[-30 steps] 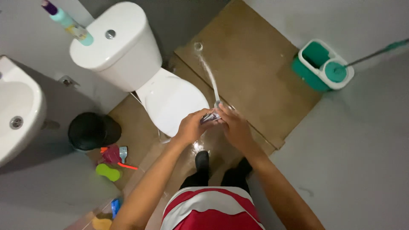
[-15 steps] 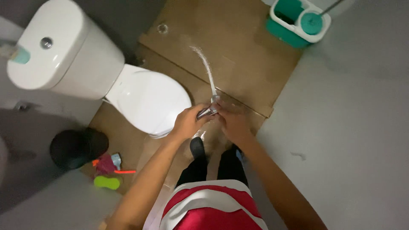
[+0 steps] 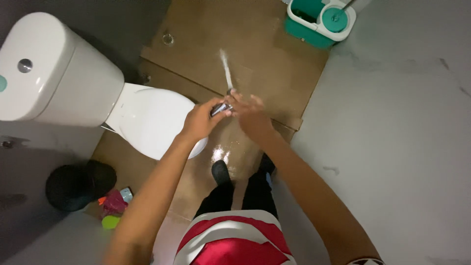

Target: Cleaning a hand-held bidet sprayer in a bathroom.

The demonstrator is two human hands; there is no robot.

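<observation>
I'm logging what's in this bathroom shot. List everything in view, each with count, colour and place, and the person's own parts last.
toilet: 1, white, lid shut, left
cistern: 1, white, upper left, with a round button
sprayer: 1, silver, centre, held in both hands
water jet: 1, white, running from the sprayer up across the floor
floor: 1, brown, wet, centre
drain: 1, round, top centre of the floor
mop bucket: 1, green and white, top right
bin: 1, black, lower left
cleaning items: several, pink, orange and green, beside the bin
shoes: 2, black, below the hands
shirt: 1, red and white, bottom
left hand: 1, grip on the sprayer
right hand: 1, at the sprayer's tip
</observation>
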